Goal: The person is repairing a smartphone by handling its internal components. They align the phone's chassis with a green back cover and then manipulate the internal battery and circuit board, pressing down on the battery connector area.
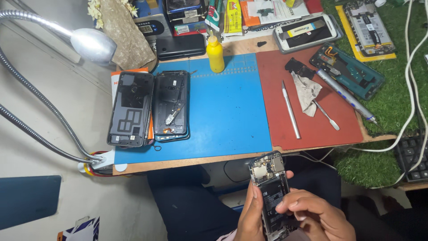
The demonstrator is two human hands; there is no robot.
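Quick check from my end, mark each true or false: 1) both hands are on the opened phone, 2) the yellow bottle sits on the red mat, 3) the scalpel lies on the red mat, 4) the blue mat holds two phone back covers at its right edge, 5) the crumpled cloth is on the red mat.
1) True: the left hand and right hand both hold the opened phone below the table edge.
2) False: the yellow bottle stands on the blue mat.
3) True: the scalpel lies on the red mat.
4) False: the two back covers lie at its left edge.
5) True: the cloth lies there.
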